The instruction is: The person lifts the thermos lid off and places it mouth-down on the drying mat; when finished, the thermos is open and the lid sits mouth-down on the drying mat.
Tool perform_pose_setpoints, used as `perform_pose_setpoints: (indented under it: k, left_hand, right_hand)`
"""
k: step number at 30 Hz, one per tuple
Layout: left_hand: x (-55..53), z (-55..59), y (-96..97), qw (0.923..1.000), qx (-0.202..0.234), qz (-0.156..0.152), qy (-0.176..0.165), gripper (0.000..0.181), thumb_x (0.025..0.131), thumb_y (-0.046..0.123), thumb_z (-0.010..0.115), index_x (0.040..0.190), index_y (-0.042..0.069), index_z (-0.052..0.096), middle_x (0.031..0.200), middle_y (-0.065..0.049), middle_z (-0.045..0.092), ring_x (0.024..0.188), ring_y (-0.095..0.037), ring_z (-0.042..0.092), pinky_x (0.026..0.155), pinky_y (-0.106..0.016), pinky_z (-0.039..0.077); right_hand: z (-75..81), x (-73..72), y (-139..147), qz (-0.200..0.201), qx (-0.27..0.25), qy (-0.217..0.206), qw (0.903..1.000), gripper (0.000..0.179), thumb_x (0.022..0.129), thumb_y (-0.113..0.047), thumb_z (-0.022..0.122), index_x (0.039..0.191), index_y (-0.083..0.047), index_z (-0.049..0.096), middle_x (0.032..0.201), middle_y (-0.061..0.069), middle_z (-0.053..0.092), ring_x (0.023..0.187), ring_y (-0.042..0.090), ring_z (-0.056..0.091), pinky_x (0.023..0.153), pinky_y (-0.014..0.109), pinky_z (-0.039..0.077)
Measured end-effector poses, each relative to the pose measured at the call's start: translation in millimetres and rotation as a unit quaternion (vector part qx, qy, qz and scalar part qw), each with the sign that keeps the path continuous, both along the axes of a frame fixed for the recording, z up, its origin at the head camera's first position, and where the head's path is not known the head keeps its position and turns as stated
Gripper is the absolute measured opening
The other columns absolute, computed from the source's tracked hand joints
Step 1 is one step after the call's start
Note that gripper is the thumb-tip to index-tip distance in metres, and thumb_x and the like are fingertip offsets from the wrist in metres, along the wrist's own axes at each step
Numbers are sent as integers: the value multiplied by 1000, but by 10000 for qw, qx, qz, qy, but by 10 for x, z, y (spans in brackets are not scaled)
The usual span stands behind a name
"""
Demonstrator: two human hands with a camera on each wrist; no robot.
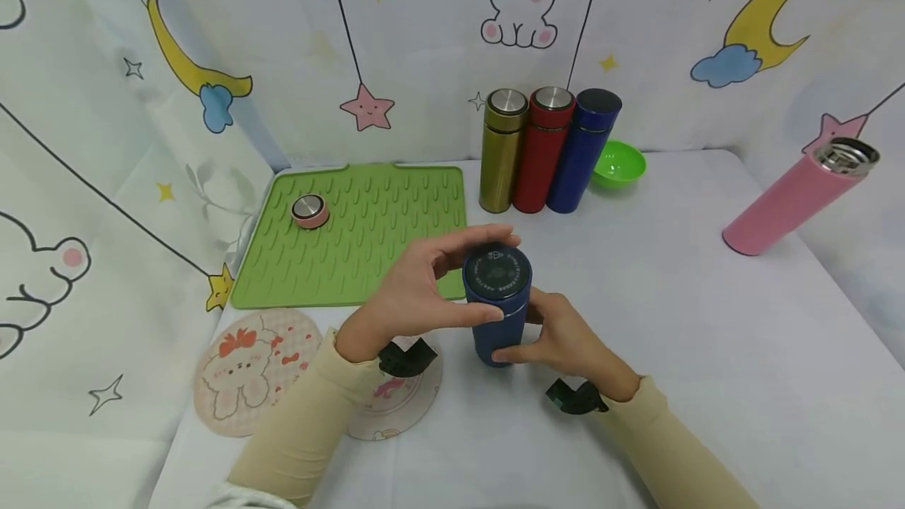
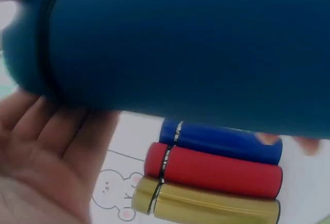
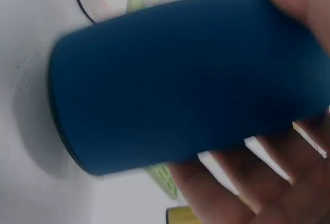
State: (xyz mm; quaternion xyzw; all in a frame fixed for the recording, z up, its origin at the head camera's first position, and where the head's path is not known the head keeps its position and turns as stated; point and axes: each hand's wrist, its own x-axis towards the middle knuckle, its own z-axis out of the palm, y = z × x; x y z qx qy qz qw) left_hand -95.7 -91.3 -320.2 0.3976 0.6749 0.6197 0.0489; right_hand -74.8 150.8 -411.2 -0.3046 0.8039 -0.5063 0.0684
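A dark blue thermos with a black-topped lid stands nearly upright in front of me, between both hands. My left hand holds it around the lid, thumb on the near side and fingers behind. Lower down, the right hand grips the body, with its thumb across the front. In the left wrist view the thermos fills the upper half, its lid seam near the left fingers. The right wrist view shows the thermos base close over the white table, with the right fingers wrapped under the body.
Gold, red and blue thermoses stand at the back by a green bowl. A pink lidless thermos is at right. Its pink lid lies on a green mat. Round placemats lie front left.
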Motion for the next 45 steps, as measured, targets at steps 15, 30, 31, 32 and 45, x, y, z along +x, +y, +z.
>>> perform_pose_setpoints:
  k: [15,30,31,32,45]
  left_hand:
    - [50,115,17,9953,85,-969,9,90,67,-9,92,147,-7,50,146,-24,61,136,-27,62,110,-42,55]
    - [129,254,-35,9836,-161,-1600,817,81,69,2,96,139,-9,57,142,-25,63,136,-26,62,113,-43,53]
    - [136,228,-23,9880,-91,-1302,827,82,67,2,96,139,-9,57,141,-24,65,134,-25,64,113,-42,53]
    - [142,200,-9,9917,11,-990,815,83,65,0,97,138,-8,58,140,-24,66,132,-25,65,112,-42,54]
    - [121,-5,42,9920,280,-84,1228,100,55,4,103,142,-7,56,139,-22,66,132,-25,65,111,-41,55]
  right_hand:
    - [69,33,82,645,-219,-146,9976,77,69,-14,98,137,-14,61,131,2,71,121,6,65,105,28,56]
    - [160,73,84,815,-57,962,9920,76,67,-17,100,134,-17,64,126,-1,73,117,11,67,102,27,56]
    - [158,75,81,565,-55,1029,9931,76,66,-15,100,133,-17,65,125,-2,74,116,10,68,101,26,57]
    - [155,76,78,291,-31,1125,9932,76,65,-13,100,133,-17,65,124,-2,75,116,10,70,100,26,58]
    - [151,34,148,-728,351,1879,9789,89,61,-7,101,141,-9,63,133,9,73,125,21,70,111,13,46]
